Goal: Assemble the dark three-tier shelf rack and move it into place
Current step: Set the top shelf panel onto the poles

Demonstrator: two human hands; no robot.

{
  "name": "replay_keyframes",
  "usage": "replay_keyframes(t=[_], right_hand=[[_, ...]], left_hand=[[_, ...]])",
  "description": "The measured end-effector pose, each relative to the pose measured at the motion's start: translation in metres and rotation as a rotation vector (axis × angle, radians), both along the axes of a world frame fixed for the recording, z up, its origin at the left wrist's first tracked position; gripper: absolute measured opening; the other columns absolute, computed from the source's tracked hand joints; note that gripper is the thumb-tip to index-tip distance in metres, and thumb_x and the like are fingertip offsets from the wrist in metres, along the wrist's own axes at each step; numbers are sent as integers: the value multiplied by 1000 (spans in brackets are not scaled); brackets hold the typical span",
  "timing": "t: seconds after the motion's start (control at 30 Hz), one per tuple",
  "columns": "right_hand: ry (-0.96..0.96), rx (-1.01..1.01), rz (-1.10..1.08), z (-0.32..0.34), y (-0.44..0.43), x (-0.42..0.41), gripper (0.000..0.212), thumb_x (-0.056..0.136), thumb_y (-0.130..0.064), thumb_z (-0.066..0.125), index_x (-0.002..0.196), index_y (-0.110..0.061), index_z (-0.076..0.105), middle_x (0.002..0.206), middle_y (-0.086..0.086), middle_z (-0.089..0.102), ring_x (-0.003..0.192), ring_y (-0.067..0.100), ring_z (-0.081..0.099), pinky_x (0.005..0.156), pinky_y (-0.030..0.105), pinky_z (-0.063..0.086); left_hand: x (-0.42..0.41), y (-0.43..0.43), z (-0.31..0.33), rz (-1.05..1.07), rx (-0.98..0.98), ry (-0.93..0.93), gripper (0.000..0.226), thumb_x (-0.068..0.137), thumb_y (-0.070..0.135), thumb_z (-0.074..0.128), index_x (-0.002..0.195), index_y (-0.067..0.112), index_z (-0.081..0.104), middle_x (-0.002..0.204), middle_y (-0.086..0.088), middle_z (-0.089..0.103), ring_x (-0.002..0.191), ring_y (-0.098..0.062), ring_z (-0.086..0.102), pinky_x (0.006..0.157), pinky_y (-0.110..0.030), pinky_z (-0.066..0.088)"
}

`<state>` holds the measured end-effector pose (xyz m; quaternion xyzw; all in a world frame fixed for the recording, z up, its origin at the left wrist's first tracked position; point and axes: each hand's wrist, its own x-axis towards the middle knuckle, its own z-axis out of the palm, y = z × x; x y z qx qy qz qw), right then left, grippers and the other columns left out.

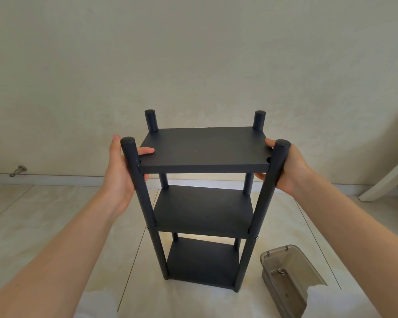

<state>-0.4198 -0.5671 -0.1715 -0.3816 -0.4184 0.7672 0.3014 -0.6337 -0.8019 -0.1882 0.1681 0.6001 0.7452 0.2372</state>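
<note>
Since all three shelves already sit fixed between four posts, the rack [202,154] looks fully assembled, and what seems left is carrying it into place. At the far left, a small metal fitting [17,171] lies by the baseboard, where the floor [55,214] of pale, glossy, marbled tiles meets a plain cream wall. The left hand [118,173] grips the left edge of the top shelf, its fingers [146,150] pinching the board, thumb on top and the rest curled beneath. The rack stands upright mid-floor between both hands; whether its feet touch the tiles or hang just above them I cannot tell. Its boards are flat, matte, dark grey rectangles, and its posts are smooth round cylinders with capped ends, with small silvery screw heads at the middle tier. The right hand [290,171] mirrors the grip on the right edge, fingers [261,175] pinching the board. Near the rack's right foot sits a smoky translucent plastic box [285,260] holding two small metal pieces, and a white furniture leg [386,180] slants at the far right.
</note>
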Motion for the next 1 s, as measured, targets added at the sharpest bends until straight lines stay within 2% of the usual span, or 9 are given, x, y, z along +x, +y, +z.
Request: replay_keyframes(t=[0.23, 0.33, 0.37, 0.43, 0.53, 0.67, 0.77, 0.87, 1.0], right_hand=[[11, -15, -51, -4, 2, -4, 9, 88, -23, 60, 81, -17, 62, 57, -2, 66, 61, 20, 64, 66, 32, 55], [13, -6, -45, -3, 5, -3, 9, 87, -23, 62, 80, -17, 63, 59, -2, 67, 63, 21, 65, 67, 33, 56], [17, -4, -37, -3, 6, -2, 9, 86, -23, 62, 80, -17, 64, 60, -1, 67, 61, 21, 65, 66, 33, 56], [22, 3, -11, -1, 9, -1, 10, 87, -23, 63, 80, -16, 65, 62, -1, 67, 58, 20, 66, 62, 32, 56], [26, 14, 36, 0, 12, -1, 13, 88, -23, 62, 78, -15, 65, 62, 1, 67, 51, 20, 66, 54, 29, 57], [26, 45, 106, 1, 13, -2, 12, 87, -23, 64, 82, -13, 66, 66, 2, 69, 53, 21, 67, 56, 34, 60], [10, 57, 135, 1, 16, -4, 12, 86, -25, 65, 86, -13, 66, 70, 3, 69, 57, 22, 68, 64, 35, 61], [-4, 50, 144, 2, 17, -7, 13, 85, -25, 66, 89, -13, 66, 75, 3, 70, 61, 23, 68, 71, 36, 60], [-10, 61, 157, 4, 19, -9, 13, 84, -25, 67, 89, -14, 66, 75, 2, 69, 61, 21, 68, 66, 33, 60]], left_hand=[[-1, -1, -1, -6, 4, 13, 83, 94, 78, 21, 83, 21, 80, 99, 3, 75, 97, -12, 65, 106, -34, 44], [-1, -4, -1, -30, 12, -27, 81, 92, 81, 23, 105, 22, 77, 108, 3, 74, 96, -14, 67, 113, -42, 40], [-3, -6, -1, -38, 29, -59, 79, 91, 82, 24, 114, 23, 72, 108, 4, 75, 93, -16, 69, 109, -44, 44], [-7, -11, 0, -70, 63, -153, 75, 90, 82, 28, 116, 22, 64, 99, 1, 77, 86, -22, 75, 83, -43, 61], [-11, -19, 1, -185, 14, -233, 72, 91, 78, 39, 110, 14, 66, 83, -6, 74, 61, -25, 71, 54, -33, 57], [-23, -30, -6, -242, -55, -264, 65, 86, 77, 52, 86, 20, 83, 91, -4, 77, 73, -25, 75, 57, -37, 59], [-29, -35, -8, -266, -45, -305, 54, 84, 69, 59, 99, 23, 83, 108, -3, 77, 91, -24, 76, 66, -37, 61], [-29, -29, -6, -221, -2, -334, 39, 85, 47, 69, 113, 21, 78, 107, -1, 77, 88, -21, 76, 61, -32, 60], [-17, -20, 0, -242, 28, -392, 37, 73, 24, 80, 108, 13, 75, 103, -4, 78, 83, -21, 77, 57, -31, 60]])
